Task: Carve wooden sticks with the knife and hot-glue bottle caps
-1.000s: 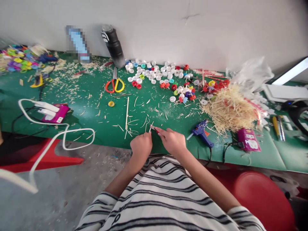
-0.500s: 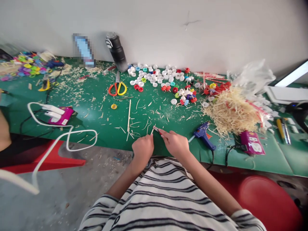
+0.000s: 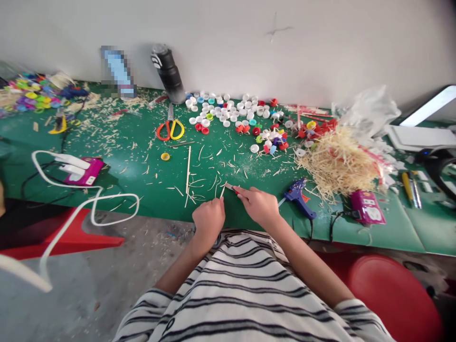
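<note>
My left hand (image 3: 209, 219) is closed at the table's front edge, pinching a thin wooden stick (image 3: 223, 191) whose tip points up and away from me. Just to its right, my right hand (image 3: 261, 207) grips a small knife (image 3: 230, 186) with a red handle. The knife's blade lies at or close to the stick's tip; whether they touch I cannot tell. Beyond my left hand, a longer wooden stick (image 3: 188, 170) lies on the green table among curled shavings (image 3: 197, 181).
Scissors (image 3: 170, 129), a yellow cap (image 3: 165, 156) and many bottle caps (image 3: 233, 114) lie farther back. A blue glue gun (image 3: 299, 197) and a shavings heap (image 3: 344, 159) are to the right. A white cable (image 3: 117, 195) loops off the table on the left beside a purple power socket (image 3: 93, 172).
The view has shifted slightly, so the table items sit a little farther left and up. The blade has moved slightly outward by the stick's tip. At the left edge, another person's arm has mostly left view.
</note>
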Demonstrator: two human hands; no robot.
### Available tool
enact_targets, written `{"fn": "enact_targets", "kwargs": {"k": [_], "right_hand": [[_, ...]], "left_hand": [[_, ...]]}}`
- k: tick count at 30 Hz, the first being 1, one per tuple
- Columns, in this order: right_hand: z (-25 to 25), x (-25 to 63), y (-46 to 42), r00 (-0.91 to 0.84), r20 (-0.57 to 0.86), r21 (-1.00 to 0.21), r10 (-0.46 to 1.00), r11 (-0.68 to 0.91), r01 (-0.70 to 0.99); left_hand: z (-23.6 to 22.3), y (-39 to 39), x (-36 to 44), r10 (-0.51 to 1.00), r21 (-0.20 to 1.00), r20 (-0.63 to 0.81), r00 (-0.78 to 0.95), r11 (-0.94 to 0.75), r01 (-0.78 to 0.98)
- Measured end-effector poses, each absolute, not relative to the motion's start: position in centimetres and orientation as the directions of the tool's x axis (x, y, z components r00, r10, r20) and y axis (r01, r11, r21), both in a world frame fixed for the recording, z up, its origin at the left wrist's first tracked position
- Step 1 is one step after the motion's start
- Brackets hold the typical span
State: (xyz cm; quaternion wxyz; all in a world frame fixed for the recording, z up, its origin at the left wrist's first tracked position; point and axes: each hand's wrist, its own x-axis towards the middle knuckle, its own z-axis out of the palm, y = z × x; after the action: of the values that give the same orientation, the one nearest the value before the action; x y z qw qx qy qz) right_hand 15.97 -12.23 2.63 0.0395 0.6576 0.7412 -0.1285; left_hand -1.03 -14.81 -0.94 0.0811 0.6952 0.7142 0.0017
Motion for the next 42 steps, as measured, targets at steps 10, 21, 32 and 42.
{"fn": "enact_targets", "kwargs": {"k": [10,21,32,42], "right_hand": [[2.6,17.0,-12.6,-0.134,-0.234,-0.136,0.963,0.104,0.985],[3.0,15.8,-13.9,-0.208,-0.291,-0.294,0.934,0.120,0.948],[2.5,13.9,-12.1,-0.122,-0.206,-0.100,0.971,0.104,0.990],[2.9,15.6,-11.7,-0.170,-0.255,-0.232,0.952,0.110,0.966]], "left_hand": [[-1.2,-14.8,-1.2,0.994,0.151,-0.110,-0.018,0.035,0.988],[-0.9,-14.9,-1.2,0.993,0.155,-0.122,-0.011,0.030,0.987],[-1.2,-15.1,-1.0,0.995,0.154,-0.097,0.006,0.009,0.988],[-1.6,-15.0,-1.0,0.997,0.163,-0.078,-0.019,0.031,0.986]]}}
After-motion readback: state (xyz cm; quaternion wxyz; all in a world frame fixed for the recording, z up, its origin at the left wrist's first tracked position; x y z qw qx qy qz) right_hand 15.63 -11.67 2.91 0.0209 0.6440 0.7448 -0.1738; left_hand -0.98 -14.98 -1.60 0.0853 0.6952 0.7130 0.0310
